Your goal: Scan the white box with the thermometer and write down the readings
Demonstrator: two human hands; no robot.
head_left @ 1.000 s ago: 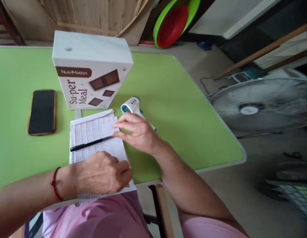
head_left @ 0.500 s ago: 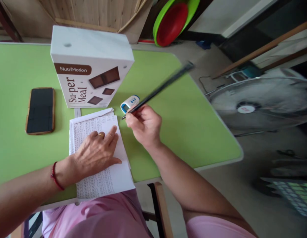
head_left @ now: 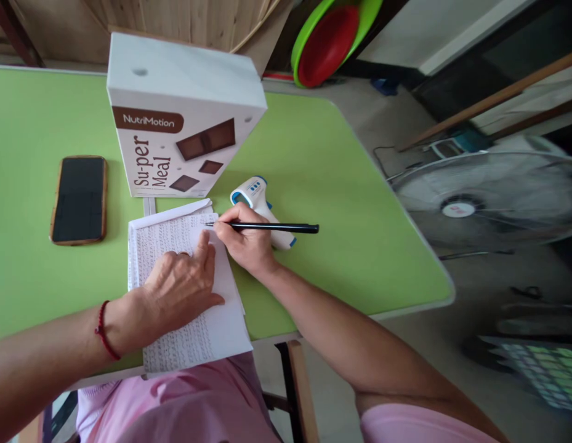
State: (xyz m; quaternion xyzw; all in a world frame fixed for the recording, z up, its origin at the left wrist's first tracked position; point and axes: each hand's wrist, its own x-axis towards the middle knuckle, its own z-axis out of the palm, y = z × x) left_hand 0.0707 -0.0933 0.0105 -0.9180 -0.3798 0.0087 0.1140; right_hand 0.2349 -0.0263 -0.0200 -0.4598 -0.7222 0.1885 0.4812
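Observation:
A notepad (head_left: 221,332) covered in rows of handwriting lies at the table's near edge, its top pages folded back. My left hand (head_left: 181,286) rests flat on the page with fingers stretched out and a ring on one finger. Pinched in my right hand (head_left: 249,243) is a black pen (head_left: 286,227), its tip at the upper right of the page, just above my left index fingertip. Behind my right hand lies a white and blue infrared thermometer (head_left: 253,189), partly hidden by the hand and pen.
A white NutriMotion box (head_left: 151,147) stands upright beyond the notepad. To the left lies a phone (head_left: 79,200) in a brown case on the green table (head_left: 359,246). A fan (head_left: 459,209) stands on the floor to the right, and green and red basins (head_left: 327,46) sit behind the table.
My right hand has moved left and slightly down, bringing the pen tip onto the page and tilting the pen nearly level. More of the thermometer shows. The left hand stays on the page.

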